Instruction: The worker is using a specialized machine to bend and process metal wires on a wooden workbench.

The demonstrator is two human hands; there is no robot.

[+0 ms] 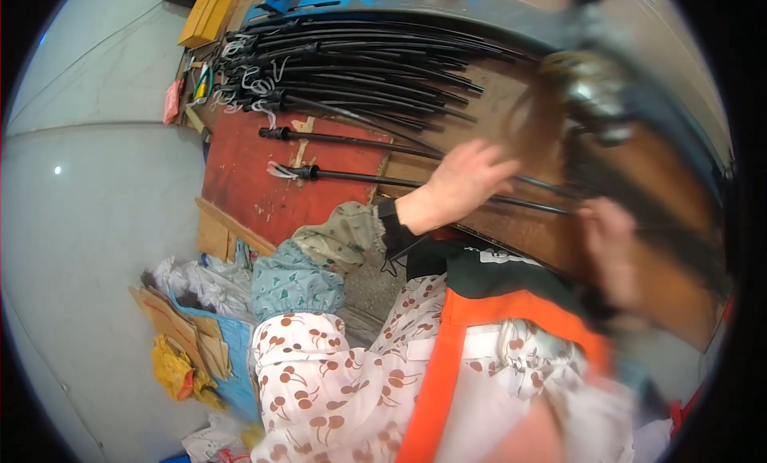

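Two long black rods lie side by side across the bench: an upper rod [351, 141] and a nearer rod [363, 178]. The nearer one has a collar and white string ends at its left. Over both rods, my left hand [463, 183] has its fingers bent down and together around a rod; its palm hides which one. Smeared by motion, my right hand [609, 251] is at the right end of the nearer rod, and its grip is unclear. Behind them is a pile of black rods [343, 63] with white strings at their left ends.
A red board [248, 175] lies under the rods' left ends on the brown bench top [519, 231]. At the right is a blurred metal machine part [595, 87]. A yellow box [208, 15] stands at the back left. Below left is a blue bin [240, 367] with plastic and cardboard.
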